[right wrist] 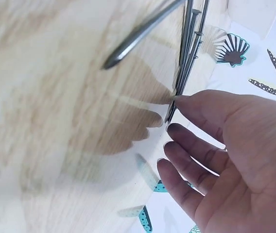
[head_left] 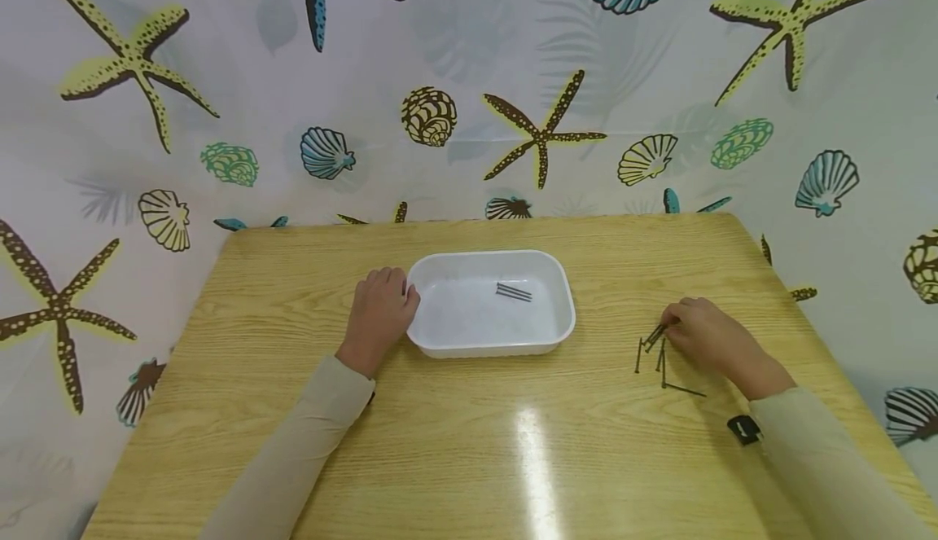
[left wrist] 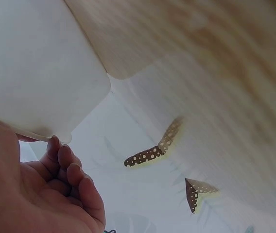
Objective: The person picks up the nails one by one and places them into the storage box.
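Note:
A white plastic tray (head_left: 454, 350) stands mid-table, with a few nails (head_left: 514, 291) lying side by side in its right half. My left hand (head_left: 379, 312) holds the tray's left rim; in the left wrist view the curled fingers (left wrist: 66, 158) meet the tray's edge (left wrist: 87, 104). To the right of the tray, my right hand (head_left: 707, 340) is at a loose group of nails (head_left: 662, 354). The right wrist view shows its thumb tip against the ends of the nails (right wrist: 189, 53), the other fingers bent close by. The index fingertip is mostly hidden there.
One nail (head_left: 685, 390) lies apart from the group, pointing right. The wooden table (head_left: 454, 450) ends at a patterned cloth (head_left: 454, 173) behind it and at both sides. A black wrist device (head_left: 744, 429) sits under the right sleeve.

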Demonstrator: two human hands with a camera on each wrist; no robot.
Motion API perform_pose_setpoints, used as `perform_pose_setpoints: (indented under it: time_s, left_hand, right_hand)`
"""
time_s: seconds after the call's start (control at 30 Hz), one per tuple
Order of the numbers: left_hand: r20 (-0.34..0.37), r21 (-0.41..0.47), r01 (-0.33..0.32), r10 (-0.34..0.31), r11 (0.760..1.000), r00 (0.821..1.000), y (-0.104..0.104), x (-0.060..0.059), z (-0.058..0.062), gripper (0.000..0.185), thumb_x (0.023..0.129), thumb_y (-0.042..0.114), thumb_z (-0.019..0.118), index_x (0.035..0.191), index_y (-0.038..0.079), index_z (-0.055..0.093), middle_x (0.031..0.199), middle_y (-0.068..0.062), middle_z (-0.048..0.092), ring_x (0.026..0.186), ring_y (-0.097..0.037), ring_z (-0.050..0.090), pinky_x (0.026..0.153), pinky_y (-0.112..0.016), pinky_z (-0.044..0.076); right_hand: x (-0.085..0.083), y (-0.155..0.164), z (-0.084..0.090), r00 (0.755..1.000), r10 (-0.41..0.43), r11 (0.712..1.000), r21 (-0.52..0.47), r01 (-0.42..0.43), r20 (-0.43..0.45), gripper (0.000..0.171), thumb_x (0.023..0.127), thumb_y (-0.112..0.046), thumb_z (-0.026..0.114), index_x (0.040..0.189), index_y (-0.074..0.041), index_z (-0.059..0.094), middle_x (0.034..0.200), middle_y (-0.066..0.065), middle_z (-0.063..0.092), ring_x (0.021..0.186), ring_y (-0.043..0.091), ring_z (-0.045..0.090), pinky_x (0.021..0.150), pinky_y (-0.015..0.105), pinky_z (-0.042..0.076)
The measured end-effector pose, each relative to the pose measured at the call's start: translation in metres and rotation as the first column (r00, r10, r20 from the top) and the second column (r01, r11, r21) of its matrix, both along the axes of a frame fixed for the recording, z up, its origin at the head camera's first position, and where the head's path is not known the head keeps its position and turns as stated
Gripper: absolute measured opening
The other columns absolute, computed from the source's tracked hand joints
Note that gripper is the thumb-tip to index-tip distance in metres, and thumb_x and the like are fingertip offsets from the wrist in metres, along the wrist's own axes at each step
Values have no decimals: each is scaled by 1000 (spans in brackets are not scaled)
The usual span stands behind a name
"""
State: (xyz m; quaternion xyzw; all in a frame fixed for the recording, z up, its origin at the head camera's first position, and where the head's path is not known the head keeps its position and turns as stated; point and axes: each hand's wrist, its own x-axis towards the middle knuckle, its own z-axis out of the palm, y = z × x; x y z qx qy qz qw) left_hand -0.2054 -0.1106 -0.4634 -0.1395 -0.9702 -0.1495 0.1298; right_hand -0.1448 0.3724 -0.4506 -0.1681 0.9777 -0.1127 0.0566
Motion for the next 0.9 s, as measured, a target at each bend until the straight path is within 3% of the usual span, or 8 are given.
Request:
perform_pose_setpoints:
  time_s: [0.37,0.6,0.9]
  left_hand:
    - [-11,4,2,-2,1000,1000,0,0,-2,24,93,25,45,74,11,44,69,-3,42,67,-23,40,62,-36,31]
    - [-16,-2,0,0,1000,1000,0,0,-1,24,92,24,46,73,10,44,68,-3,42,66,-22,40,60,-35,31]
    - [-28,0,2,-2,1000,1000,0,0,-2,24,92,24,47,73,10,44,68,-3,42,65,-22,40,61,-36,31]
  right_hand:
    - [-4,3,6,997,35,999,28,-38,75,9,87,-8,60,95,-6,63,90,6,57,84,28,54,74,45,44]
    - [-10,7,4,994,74,997,31,-77,85,5,83,-7,63,87,-10,62,82,2,52,71,18,45,65,38,40]
    - [-14,12,2,981,84,996,-51,-77,176,5,84,-7,61,87,-9,59,83,0,53,71,14,45,66,37,41]
